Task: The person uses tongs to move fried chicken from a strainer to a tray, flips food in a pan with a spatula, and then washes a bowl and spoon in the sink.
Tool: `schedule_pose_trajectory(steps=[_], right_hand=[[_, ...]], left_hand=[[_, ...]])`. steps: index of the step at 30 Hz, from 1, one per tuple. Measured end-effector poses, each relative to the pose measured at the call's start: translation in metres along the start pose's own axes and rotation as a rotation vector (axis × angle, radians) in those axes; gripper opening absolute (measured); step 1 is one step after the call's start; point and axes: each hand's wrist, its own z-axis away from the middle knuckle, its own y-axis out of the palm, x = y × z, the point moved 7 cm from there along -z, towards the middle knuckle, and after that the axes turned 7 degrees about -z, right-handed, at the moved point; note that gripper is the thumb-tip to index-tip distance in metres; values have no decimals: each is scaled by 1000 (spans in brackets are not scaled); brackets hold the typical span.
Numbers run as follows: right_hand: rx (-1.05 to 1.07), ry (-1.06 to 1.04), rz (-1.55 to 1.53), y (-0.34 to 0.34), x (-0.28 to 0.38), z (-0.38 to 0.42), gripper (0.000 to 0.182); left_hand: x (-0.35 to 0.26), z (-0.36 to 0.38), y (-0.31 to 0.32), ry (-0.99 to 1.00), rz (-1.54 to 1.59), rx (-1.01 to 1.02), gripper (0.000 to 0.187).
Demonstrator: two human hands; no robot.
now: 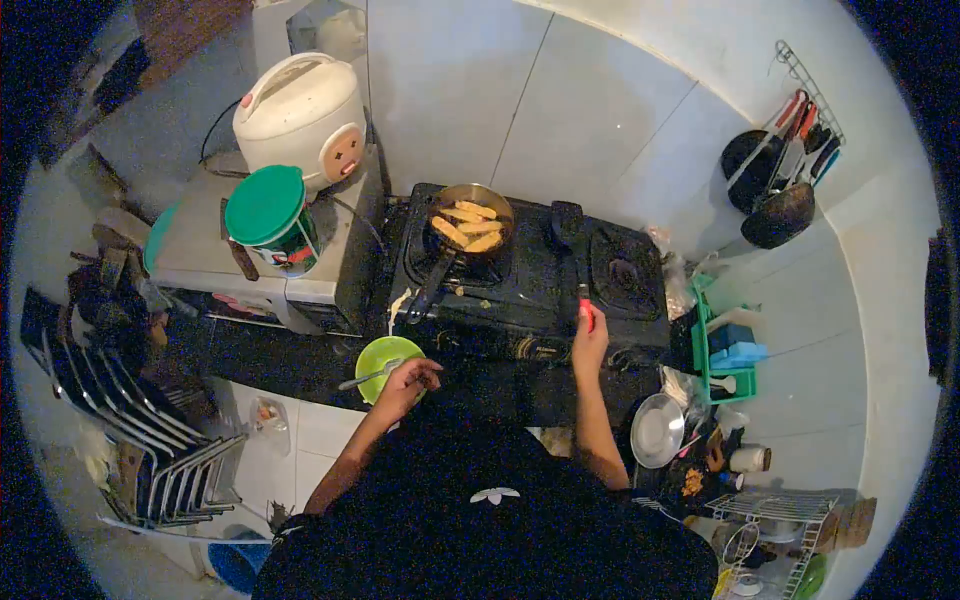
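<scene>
My right hand (pixel 590 345) is closed around the red handle of a black spatula (pixel 567 226), whose blade lies over the stove between the two burners. Over the right rim of a light green bowl (pixel 376 352) is my left hand (pixel 408 384), fingers loosely bent and apart. A metal spoon (pixel 358 382) rests in that bowl, its handle sticking out to the left. On the left burner sits a small frying pan (pixel 474 190) with several golden elongated pieces of food (pixel 449 232) frying in it; its dark handle points towards me.
The black gas stove (pixel 540 290) stands against the tiled wall. To its left are a white rice cooker (pixel 300 110) and a green-lidded tub (pixel 268 205). A metal plate (pixel 657 430) and a green rack (pixel 705 340) are at right. Pans (pixel 780 215) hang on the wall.
</scene>
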Motion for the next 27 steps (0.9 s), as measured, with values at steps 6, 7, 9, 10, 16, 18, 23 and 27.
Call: schedule_pose_trajectory(steps=[6, 7, 9, 10, 16, 18, 23, 27], right_hand=[[-61, -54, 15, 12, 7, 9, 37], [-70, -94, 43, 14, 14, 10, 36], [-79, -135, 74, 15, 25, 13, 35], [-71, -124, 107, 16, 26, 14, 34], [-90, -293, 312, 23, 27, 16, 34], [-94, -310, 342, 27, 29, 13, 35], [-27, -244, 421, 30, 25, 9, 36], [-146, -326, 277, 7, 72, 20, 31]], left_hand=[[31, -4, -9, 23, -2, 54, 46], [27, -4, -10, 73, 21, 54, 46], [24, -3, -13, 124, 46, 56, 47], [18, -3, -15, 110, 20, 66, 47], [3, 2, -18, 53, -6, 111, 45], [4, 3, -16, 57, -14, 134, 44], [-16, 10, -1, 76, -138, 254, 44], [3, 11, 8, -9, -86, 229, 44]])
